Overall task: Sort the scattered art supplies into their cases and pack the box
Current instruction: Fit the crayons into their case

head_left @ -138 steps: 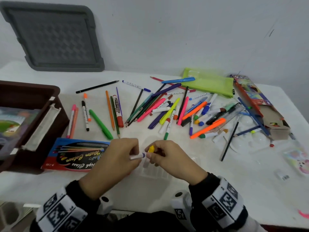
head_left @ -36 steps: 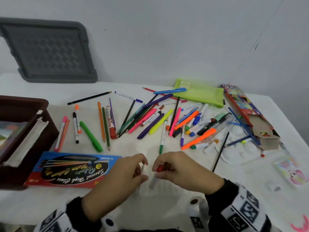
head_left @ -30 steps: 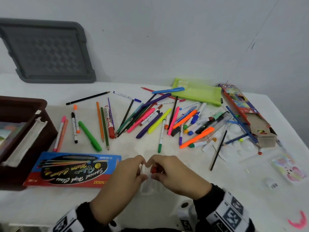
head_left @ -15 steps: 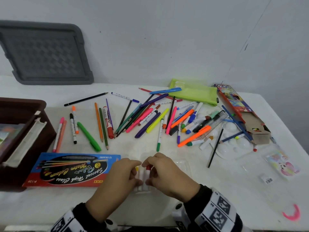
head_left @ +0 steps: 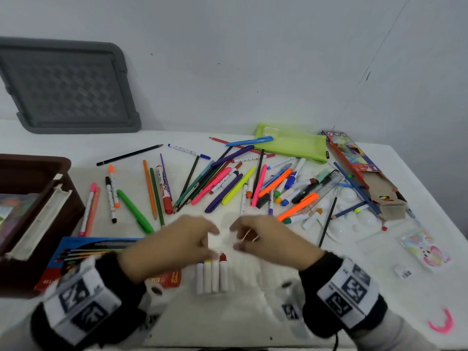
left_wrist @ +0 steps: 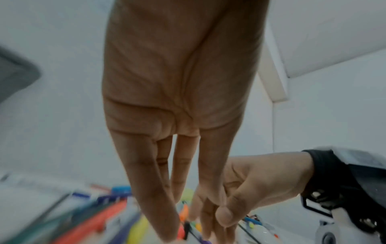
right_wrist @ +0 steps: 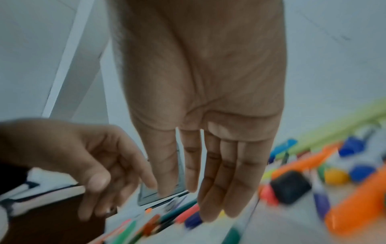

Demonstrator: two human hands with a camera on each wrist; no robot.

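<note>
Four white paint tubes [head_left: 214, 276] with coloured caps lie side by side in a clear plastic tray [head_left: 253, 279] at the table's near edge; the rightmost has a red cap [head_left: 222, 257]. My left hand [head_left: 207, 239] and right hand [head_left: 238, 236] hover just beyond the tubes, blurred, a small gap between them. Neither holds anything. In the left wrist view the left hand [left_wrist: 177, 189] shows straight fingers. The right hand [right_wrist: 208, 181] shows the same in the right wrist view. Scattered pens, markers and pencils [head_left: 228, 183] lie farther back.
A blue watercolour box [head_left: 83, 252] lies under my left wrist, a brown box [head_left: 33, 173] at the left edge. A green pouch [head_left: 291, 148], a pencil carton [head_left: 364, 173] and a white palette [head_left: 352, 219] are at the right. A grey lid [head_left: 68, 89] leans on the wall.
Both hands have let go of the red-capped tube, which now lies in the tray beside the others. The hands have lifted and moved toward the pile.
</note>
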